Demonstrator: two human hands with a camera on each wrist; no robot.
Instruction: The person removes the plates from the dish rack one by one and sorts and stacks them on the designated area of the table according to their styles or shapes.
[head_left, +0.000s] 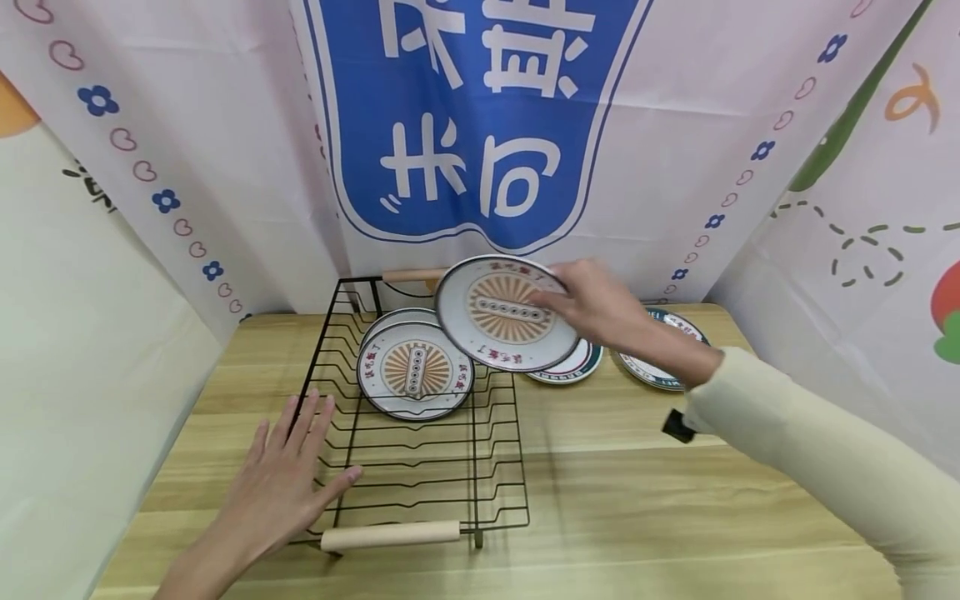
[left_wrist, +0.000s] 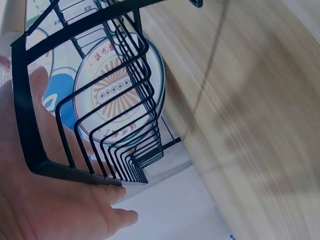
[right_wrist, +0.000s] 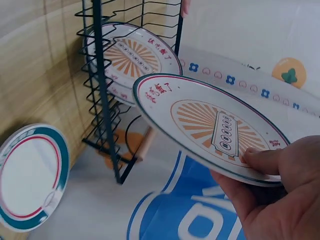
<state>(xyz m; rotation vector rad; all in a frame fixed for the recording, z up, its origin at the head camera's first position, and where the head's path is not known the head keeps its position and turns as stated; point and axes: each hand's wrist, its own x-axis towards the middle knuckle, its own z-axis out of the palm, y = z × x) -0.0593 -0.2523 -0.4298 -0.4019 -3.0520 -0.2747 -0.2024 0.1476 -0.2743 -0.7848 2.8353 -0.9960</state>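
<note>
My right hand [head_left: 600, 310] pinches a white plate [head_left: 504, 333] by its edge, thumb on the face with the orange sunburst print and fingers beneath, as the right wrist view shows. The plate is raised and tilted beside the back right of a black wire dish rack [head_left: 390, 535] with wooden handles. Two matching plates stand in the rack's rear slots, the front one [head_left: 415, 371] largely covering the other. My left hand [head_left: 281, 475] lies with fingers spread along the rack's left side; in the left wrist view its fingers are partly behind the wires.
Right of the rack on the wooden table [head_left: 622, 500] lie a green-rimmed plate [head_left: 577, 365], partly hidden by the held plate, and another such plate [head_left: 651, 360] behind my right forearm. A printed cloth [head_left: 450, 167] hangs behind the table. A small black object [head_left: 678, 426] shows beside the right sleeve.
</note>
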